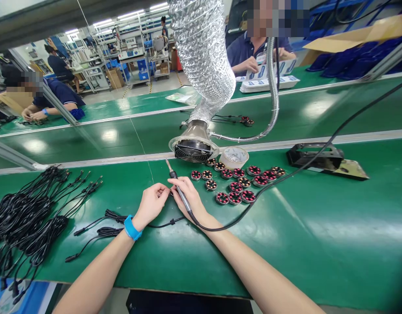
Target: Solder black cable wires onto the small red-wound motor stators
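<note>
My right hand (188,192) is closed around a soldering iron (183,194), its tip pointing up and away from me. My left hand (153,201), with a blue band on its wrist, has its fingertips pinched together. Both hands' fingertips meet at a small dark part (171,192), mostly hidden by the fingers. A black cable (161,226) runs under my left wrist toward my right hand. To the right of my hands lie several round wound coils (235,187) with red or copper-coloured windings.
A fume hose hood (194,146) hangs just beyond my hands. Near it stands a tape roll (234,157). A soldering iron stand (325,161) is at right, and the iron's cord (286,176) crosses the bench. Bundled black cables (27,222) lie left. Co-workers sit across the bench.
</note>
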Tool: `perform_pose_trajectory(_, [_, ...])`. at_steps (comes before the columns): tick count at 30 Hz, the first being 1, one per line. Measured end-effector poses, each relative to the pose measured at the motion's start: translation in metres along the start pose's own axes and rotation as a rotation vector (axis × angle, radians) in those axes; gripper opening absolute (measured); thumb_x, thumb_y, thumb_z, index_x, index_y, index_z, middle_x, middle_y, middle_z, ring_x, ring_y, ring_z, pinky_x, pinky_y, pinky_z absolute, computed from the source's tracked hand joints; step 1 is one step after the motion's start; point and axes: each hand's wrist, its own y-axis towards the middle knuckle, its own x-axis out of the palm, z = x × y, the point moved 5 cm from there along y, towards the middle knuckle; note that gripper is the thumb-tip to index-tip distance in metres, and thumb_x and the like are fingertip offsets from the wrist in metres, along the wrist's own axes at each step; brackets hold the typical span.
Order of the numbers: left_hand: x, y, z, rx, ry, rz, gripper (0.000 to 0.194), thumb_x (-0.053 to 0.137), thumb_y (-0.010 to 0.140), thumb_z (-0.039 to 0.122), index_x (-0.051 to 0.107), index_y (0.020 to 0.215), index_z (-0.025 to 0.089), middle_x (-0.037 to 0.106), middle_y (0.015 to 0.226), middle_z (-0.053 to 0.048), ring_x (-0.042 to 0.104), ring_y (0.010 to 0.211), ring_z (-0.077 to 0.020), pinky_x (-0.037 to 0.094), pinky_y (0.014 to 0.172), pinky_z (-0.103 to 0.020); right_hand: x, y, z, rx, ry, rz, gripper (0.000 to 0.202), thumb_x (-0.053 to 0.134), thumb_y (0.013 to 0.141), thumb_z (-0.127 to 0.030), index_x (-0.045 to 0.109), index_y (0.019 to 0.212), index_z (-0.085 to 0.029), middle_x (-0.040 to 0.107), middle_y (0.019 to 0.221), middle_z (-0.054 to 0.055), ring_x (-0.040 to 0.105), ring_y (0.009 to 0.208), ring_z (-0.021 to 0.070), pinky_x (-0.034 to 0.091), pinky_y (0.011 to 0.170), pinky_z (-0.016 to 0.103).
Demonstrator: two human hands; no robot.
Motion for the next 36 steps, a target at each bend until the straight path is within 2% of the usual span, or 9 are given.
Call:
perform_pose_trajectory(6, [0.004,0.002,-0.005,-0.191,-0.256,-0.045,0.021,0.061,0.075,0.036,0.057,0.073,0.016,0.051,0.062,0.003,0.035,0.046,-0.0062,0.023,0.044,-0.022,0.003,-0.001,0.000,-0.030,-0.004,-0.002,0.037,0.045,0.096,-0.012,0.058,0.127,-0.026,0.054,0.104,0.007,0.063,0.092,0.0160,0.055,0.085,0.029])
perform_pose_trajectory(9, [0.005,0.002,-0.006,-0.238,-0.296,-0.041,0.017,0.060,0.070,0.032,0.056,0.070,0.016,0.048,0.061,0.004,0.032,0.046,-0.0053,0.020,0.044,-0.022,0.006,-0.003,0.000,-0.046,-0.017,-0.018,0.037,0.044,0.097,-0.012,0.057,0.128,-0.026,0.055,0.105,0.007,0.064,0.091,0.0161,0.055,0.084,0.029])
perform_pose_trajectory(13, [0.002,0.003,-0.008,-0.230,-0.264,-0.012,0.014,0.058,0.067,0.030,0.057,0.069,0.015,0.047,0.059,0.005,0.031,0.047,-0.0056,0.020,0.046,-0.022,0.004,-0.003,0.000,-0.030,-0.004,-0.002,0.037,0.047,0.096,-0.013,0.057,0.129,-0.027,0.056,0.106,0.007,0.065,0.089,0.0160,0.056,0.084,0.029])
perform_pose_trajectory(18, [-0.002,0.004,-0.010,-0.243,-0.251,0.016,0.015,0.058,0.065,0.030,0.058,0.068,0.015,0.048,0.058,0.005,0.029,0.048,-0.0059,0.020,0.048,-0.023,-0.012,0.001,-0.003,0.030,-0.001,0.127,0.028,0.051,0.098,-0.018,0.061,0.123,-0.025,0.065,0.104,0.006,0.067,0.092,0.0172,0.055,0.085,0.030])
perform_pose_trajectory(21, [-0.002,0.005,-0.011,-0.249,-0.249,0.018,0.016,0.059,0.066,0.031,0.059,0.068,0.015,0.049,0.059,0.005,0.030,0.048,-0.0060,0.021,0.048,-0.023,-0.023,0.002,-0.004,0.083,-0.038,0.235,0.017,0.054,0.097,-0.023,0.065,0.111,-0.023,0.071,0.099,0.005,0.069,0.086,0.0172,0.055,0.080,0.030])
perform_pose_trajectory(24, [-0.001,0.005,-0.013,-0.252,-0.239,0.012,0.017,0.060,0.067,0.032,0.059,0.070,0.015,0.049,0.061,0.005,0.030,0.047,-0.0058,0.020,0.048,-0.023,-0.030,0.001,-0.006,0.092,-0.062,0.312,0.013,0.054,0.096,-0.025,0.066,0.093,-0.021,0.072,0.083,0.003,0.068,0.071,0.0166,0.055,0.067,0.028])
perform_pose_trajectory(28, [0.000,0.005,-0.012,-0.252,-0.210,0.009,0.018,0.059,0.068,0.033,0.059,0.069,0.015,0.048,0.060,0.004,0.030,0.047,-0.0061,0.019,0.047,-0.023,-0.032,-0.003,-0.010,0.049,-0.046,0.331,0.018,0.052,0.094,-0.024,0.064,0.082,-0.021,0.068,0.069,0.001,0.066,0.060,0.0163,0.052,0.057,0.028])
perform_pose_trajectory(36, [0.001,0.004,-0.009,-0.234,-0.157,0.010,0.018,0.057,0.069,0.033,0.057,0.067,0.015,0.048,0.060,0.004,0.033,0.050,-0.0072,0.022,0.048,-0.023,-0.032,-0.005,-0.017,-0.005,-0.013,0.319,0.018,0.051,0.092,-0.020,0.063,0.079,-0.021,0.068,0.068,0.000,0.066,0.059,0.0158,0.053,0.057,0.028])
